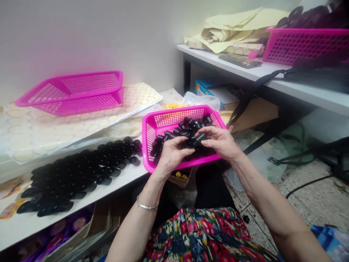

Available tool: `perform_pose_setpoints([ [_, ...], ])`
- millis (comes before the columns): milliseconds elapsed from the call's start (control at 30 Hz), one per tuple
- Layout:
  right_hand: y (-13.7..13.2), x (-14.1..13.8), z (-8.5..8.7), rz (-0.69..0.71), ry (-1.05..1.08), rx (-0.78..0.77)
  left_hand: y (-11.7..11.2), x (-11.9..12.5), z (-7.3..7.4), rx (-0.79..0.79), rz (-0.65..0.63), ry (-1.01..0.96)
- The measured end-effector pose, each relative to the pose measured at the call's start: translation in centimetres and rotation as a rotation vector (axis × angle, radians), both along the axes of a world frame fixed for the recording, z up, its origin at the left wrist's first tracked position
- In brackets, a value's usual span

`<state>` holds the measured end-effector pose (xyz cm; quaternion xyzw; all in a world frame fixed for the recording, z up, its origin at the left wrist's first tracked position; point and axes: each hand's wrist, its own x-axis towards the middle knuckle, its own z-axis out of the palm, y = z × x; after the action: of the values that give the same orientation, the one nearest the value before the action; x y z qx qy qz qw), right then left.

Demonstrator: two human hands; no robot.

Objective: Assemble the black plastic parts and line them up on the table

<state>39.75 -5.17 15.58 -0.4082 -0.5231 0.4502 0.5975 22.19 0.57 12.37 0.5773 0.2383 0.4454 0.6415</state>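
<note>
A pink plastic basket [152, 123] rests on my lap edge, holding a heap of small black caps [188, 127]. My left hand [173, 153] and my right hand [219, 140] meet over the basket's front, fingers curled. Between their fingertips they pinch a black cap [198, 138]. A silver bangle [145, 206] circles my left wrist. To the left, a large spread of black caps [79, 174] lies on the white shelf [32, 222].
Two nested pink baskets [73, 92] sit on sheets of round cream stickers [81, 123] at the back left. At the right a white table [272, 78] carries yellow paper, a phone and another pink basket [305, 45] of black parts. Cables cross the speckled floor.
</note>
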Motion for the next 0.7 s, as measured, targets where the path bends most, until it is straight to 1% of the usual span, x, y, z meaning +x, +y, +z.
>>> perform_pose_setpoints([
  [67, -0.2, -0.4, -0.2, -0.021, -0.008, 0.023, -0.2, 0.2, 0.2, 0.050, 0.008, 0.030],
  [167, -0.3, -0.6, -0.6, -0.035, -0.034, 0.049, -0.2, 0.1, 0.2, 0.143, 0.038, 0.098],
  [267, -0.5, -0.8, -0.7, -0.034, -0.055, 0.066, -0.1, -0.1, -0.1, 0.170, 0.050, 0.139],
  [400, -0.7, -1.2, -0.5, -0.089, -0.120, 0.079, -0.1, -0.3, 0.0, 0.212, 0.047, 0.167],
  [433, -0.7, -1.3, -0.5, -0.104, -0.175, 0.078, -0.1, -0.2, 0.0, 0.230, 0.046, 0.181],
  [500, -0.8, -1.5, -0.8, -0.150, -0.366, 0.112, -0.2, 0.0, -0.1, 0.262, 0.047, 0.208],
  [600, -1.0, -1.9, -1.5, -0.197, -0.754, 0.300, -0.4, 0.5, -0.6, 0.316, 0.095, 0.183],
  [633, -1.2, -2.2, -1.8, -0.183, -0.865, 0.357, -0.5, 0.6, -0.7, 0.341, 0.115, 0.179],
  [700, -1.6, -2.6, -2.0, -0.095, -1.027, 0.392, -0.9, 0.4, -0.8, 0.388, 0.149, 0.187],
])
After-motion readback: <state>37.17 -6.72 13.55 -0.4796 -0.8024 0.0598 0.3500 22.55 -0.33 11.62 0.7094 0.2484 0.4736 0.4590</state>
